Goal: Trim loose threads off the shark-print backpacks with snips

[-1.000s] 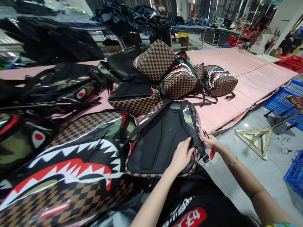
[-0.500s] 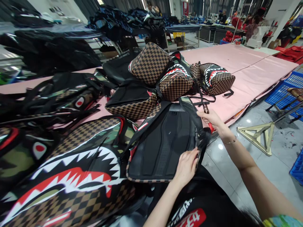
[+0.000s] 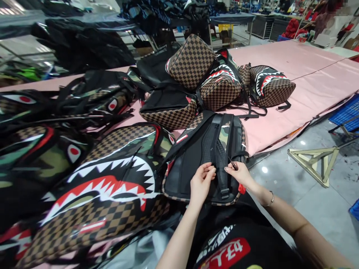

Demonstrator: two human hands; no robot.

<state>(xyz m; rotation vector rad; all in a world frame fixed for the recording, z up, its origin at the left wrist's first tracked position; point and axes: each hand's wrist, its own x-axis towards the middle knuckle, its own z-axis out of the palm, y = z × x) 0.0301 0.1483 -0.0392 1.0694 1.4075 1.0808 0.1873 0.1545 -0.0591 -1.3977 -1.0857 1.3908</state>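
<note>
One black strap (image 3: 222, 177) lies between left fingers (image 3: 206, 167), pinched, contents unclear, and right fingers (image 3: 232, 172) gripping snips (image 3: 233, 165).

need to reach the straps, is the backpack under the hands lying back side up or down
Back side up: the backpack shows its back panel and shoulder straps on top.

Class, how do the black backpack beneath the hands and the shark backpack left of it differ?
The black backpack lies straps up; the shark backpack lies print up, teeth showing. The left hand and right hand are over the black backpack; neither touches the shark backpack. Both have checkered parts.
</note>
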